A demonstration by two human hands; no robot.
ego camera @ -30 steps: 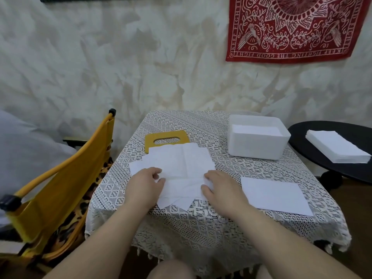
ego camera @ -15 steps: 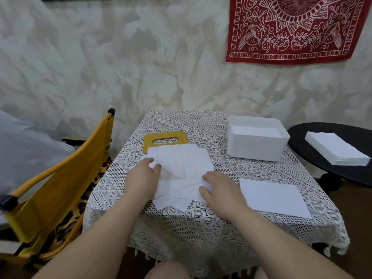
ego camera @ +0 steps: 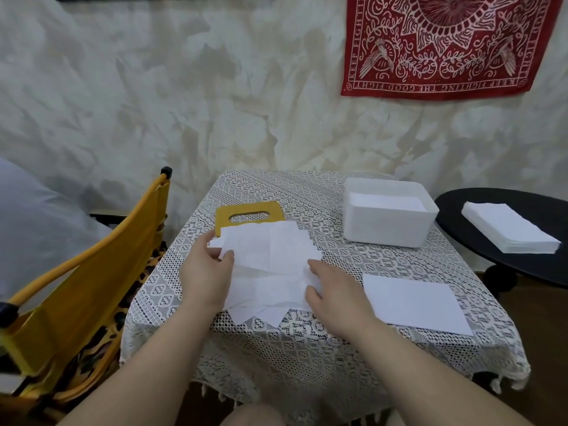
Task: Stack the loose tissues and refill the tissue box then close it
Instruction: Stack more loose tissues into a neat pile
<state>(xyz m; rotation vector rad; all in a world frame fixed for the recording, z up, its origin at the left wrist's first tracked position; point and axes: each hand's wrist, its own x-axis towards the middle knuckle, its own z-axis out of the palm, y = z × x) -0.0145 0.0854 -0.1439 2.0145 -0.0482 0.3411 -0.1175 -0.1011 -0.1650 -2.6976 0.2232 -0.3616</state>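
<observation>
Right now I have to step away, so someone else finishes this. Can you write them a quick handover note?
Left hand: pinching the left edge of the loose tissues.
Right hand: flat on their right edge.
Tissue box: open, far right on the table, partly filled.
Yellow lid: off, behind the pile.
Done: tissues gathered, not squared; one flat stack at right.
Left: square up, load box, fit lid.
</observation>
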